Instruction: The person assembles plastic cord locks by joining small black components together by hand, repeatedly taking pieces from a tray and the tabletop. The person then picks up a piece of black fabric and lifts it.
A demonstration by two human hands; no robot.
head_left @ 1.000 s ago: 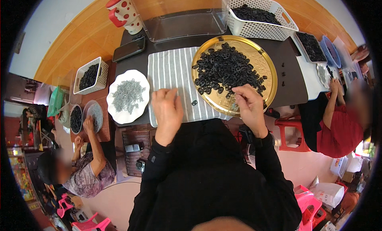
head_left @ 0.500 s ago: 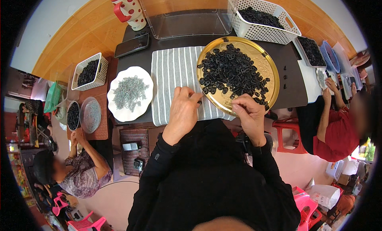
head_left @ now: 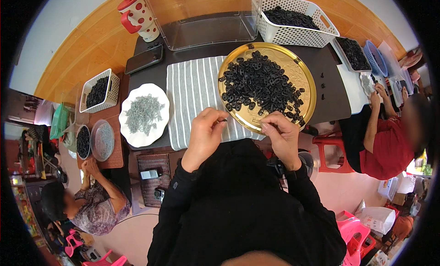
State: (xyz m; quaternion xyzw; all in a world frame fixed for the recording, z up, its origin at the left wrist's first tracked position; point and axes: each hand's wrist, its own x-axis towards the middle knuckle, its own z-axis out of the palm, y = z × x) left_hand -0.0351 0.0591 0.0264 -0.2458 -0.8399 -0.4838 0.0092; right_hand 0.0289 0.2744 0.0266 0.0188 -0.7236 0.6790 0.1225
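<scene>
My left hand [head_left: 205, 134] is held over the front of a grey-and-white striped cloth [head_left: 195, 89], its thumb and forefinger pinched on a small black plastic piece. My right hand [head_left: 282, 137] is at the near rim of a round gold tray [head_left: 306, 89], fingertips pressed together; whatever may lie between them is too small to make out. A heap of small black plastic pieces [head_left: 261, 80], many with holes, covers much of the tray. Left of the cloth stands a white scalloped plate [head_left: 128, 121] piled with small clear-grey pieces [head_left: 145, 114].
Behind are a clear bin [head_left: 206, 32], a white basket [head_left: 293, 36] of black parts, a phone [head_left: 144, 60] and a dotted tumbler [head_left: 140, 18]. People sit at both sides, one in a patterned top [head_left: 98, 215], one in a red shirt [head_left: 389, 147].
My left hand has turned so its thumb side faces up, still pinching the black piece. My right hand keeps its pinch by the tray rim. The whole view has shifted slightly.
</scene>
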